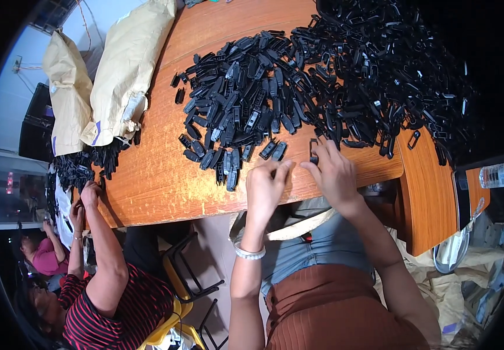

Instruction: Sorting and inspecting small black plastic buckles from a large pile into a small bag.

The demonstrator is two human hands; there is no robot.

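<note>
My left hand [265, 188] is over the table's near edge, its fingers curled and thumb pressed towards the index finger. Whatever may be inside that grip is hidden. To its right, my right hand [335, 175] has thumb and fingers around a small black plastic frame [314, 150], an oblong loop, at the pile's front edge. Just beyond my left hand lie a couple of black plastic casings [277, 151]. Behind them spreads a heap of similar elongated black casings [246, 99]. A larger heap of black looped frames [374, 76] covers the far right.
The wooden table [152, 181] has a worn front edge. Large brown paper sacks [126, 76] stand at the far left, black parts spilling out below. A co-worker in a striped shirt [117, 309] handles those parts. At right are a wooden side panel [430, 198] and a clear plastic bottle [497, 175].
</note>
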